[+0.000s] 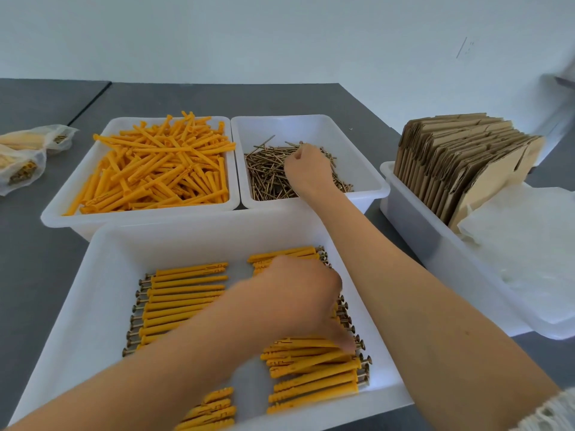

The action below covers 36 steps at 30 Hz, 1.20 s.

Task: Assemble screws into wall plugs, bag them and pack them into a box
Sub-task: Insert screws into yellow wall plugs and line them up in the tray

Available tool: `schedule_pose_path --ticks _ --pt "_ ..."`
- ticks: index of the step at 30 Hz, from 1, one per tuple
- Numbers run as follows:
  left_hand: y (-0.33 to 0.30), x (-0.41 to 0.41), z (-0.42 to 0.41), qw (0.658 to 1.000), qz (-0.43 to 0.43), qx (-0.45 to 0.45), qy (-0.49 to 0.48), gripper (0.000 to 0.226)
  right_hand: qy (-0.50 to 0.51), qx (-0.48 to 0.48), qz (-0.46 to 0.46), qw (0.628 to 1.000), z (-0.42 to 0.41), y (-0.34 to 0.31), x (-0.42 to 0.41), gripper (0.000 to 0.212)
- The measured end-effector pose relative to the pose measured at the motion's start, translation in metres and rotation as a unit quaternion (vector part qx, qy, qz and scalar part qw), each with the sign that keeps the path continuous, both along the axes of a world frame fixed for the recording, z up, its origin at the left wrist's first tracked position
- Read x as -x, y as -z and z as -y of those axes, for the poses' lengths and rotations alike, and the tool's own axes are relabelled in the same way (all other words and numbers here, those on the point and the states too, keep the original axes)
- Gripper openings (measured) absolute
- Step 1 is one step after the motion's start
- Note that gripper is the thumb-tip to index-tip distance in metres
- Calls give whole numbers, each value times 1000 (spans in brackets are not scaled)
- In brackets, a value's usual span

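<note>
Pinching screws [273, 172], right hand [306, 168] | left hand [298, 301] (blurred) grip unclear

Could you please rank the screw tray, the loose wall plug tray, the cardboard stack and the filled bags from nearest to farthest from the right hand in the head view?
1. Screw tray: the right hand is inside it.
2. Loose wall plug tray: next tray to the left.
3. Cardboard stack: to the right.
4. Filled bags: far left on the table.
</note>
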<state>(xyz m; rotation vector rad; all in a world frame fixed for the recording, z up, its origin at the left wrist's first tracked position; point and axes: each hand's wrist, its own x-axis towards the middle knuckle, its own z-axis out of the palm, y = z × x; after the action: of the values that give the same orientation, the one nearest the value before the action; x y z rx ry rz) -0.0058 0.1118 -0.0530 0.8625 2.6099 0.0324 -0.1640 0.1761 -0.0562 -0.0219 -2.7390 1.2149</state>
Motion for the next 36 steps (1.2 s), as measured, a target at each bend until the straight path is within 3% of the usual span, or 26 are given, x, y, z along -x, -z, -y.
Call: schedule_pose_path --ticks 3,7,9,12,17,21,25,28,30,32,34,36 --pt "-6 12 11 998 -5 -59 -14 41 -65 -179 85 978 3 2 -1 15" --pt "4 9 8 995 96 -16 -5 33 -91 -255 126 954 5 1 -8 33" --pt "11 5 1 994 113 -10 1 29 -85 -271 136 949 5 0 -9 47" --pt "9 1 -1 996 91 -10 5 29 -88 -279 162 943 7 -1 -10 51" --pt "7 -9 -6 997 75 19 10 31 -123 -275 193 934 11 -3 -8 19" --pt "7 -15 -11 998 66 16 8 35 -119 -272 202 933 11 -5 -11 16" --pt "8 -16 -11 993 115 6 -17 35 -104 -277 193 935 8 -7 -13 30" --pt "2 -10 -8 982 188 0 -38 38 -84 -263 164 947 8 -6 -15 24" --pt "-9 0 0 991 126 -44 -24 41 -58 -235 123 962 7 -5 -16 16" --pt "-23 15 16 990 -10 -136 -42 41 -44 -203 83 975 5 -4 -15 24" --pt "-34 32 38 960 -133 -223 -107 35 -33 -158 45 986 4 -3 -13 28" --pt "-36 49 65 906 -265 -258 -208 28 -9 -93 5 996 3 -2 -11 25"
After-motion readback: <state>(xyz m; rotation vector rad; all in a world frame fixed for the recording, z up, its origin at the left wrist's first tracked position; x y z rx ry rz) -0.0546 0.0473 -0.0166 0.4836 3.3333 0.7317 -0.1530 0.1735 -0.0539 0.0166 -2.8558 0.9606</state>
